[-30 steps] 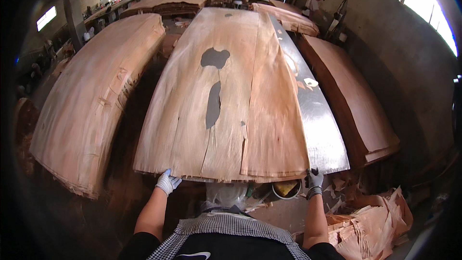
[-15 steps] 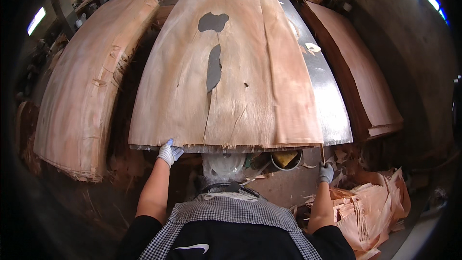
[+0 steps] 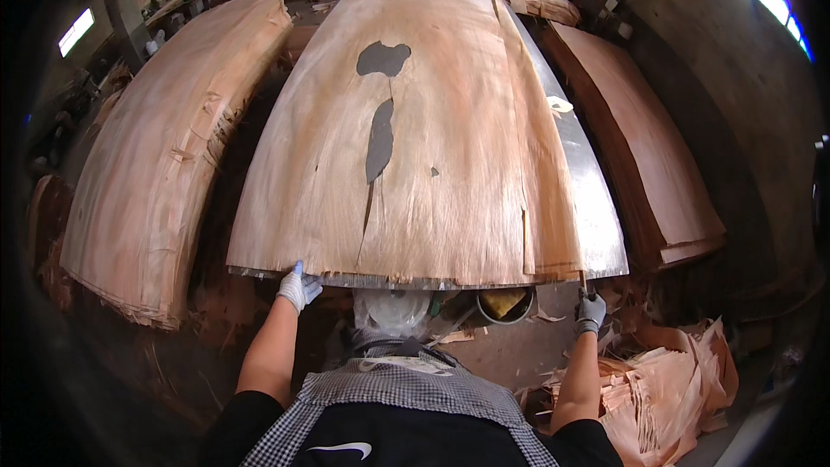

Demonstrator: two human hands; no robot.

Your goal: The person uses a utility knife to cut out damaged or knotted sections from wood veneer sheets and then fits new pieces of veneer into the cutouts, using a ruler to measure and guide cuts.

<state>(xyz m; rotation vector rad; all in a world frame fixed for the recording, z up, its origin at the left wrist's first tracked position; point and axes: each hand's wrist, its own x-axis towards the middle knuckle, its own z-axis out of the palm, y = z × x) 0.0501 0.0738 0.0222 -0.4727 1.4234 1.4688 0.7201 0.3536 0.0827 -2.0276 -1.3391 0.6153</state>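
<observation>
Our left hand [image 3: 301, 289] touches the near edge of the veneer sheet [image 3: 458, 130] on the shiny tabletop [image 3: 596, 216], grip unclear; our right hand [image 3: 591, 312] clasps a slim stick [image 3: 583, 280]. Light, probably fragile: hold unsplit edges.

Sheet [image 3: 450, 138]: wood veneer, pale tan to pink, long, grain lengthwise. Lying flat on the metal bench [image 3: 601, 229], near edge ragged, roughly along bench's near edge; bare metal strip at right. Two large holes left of middle, grey showing through: one lobed, one narrow nearer. Split runs from narrow hole toward near edge. Tool [image 3: 583, 283]: thin, brownish, upright at bench's near edge; type unclear.
</observation>
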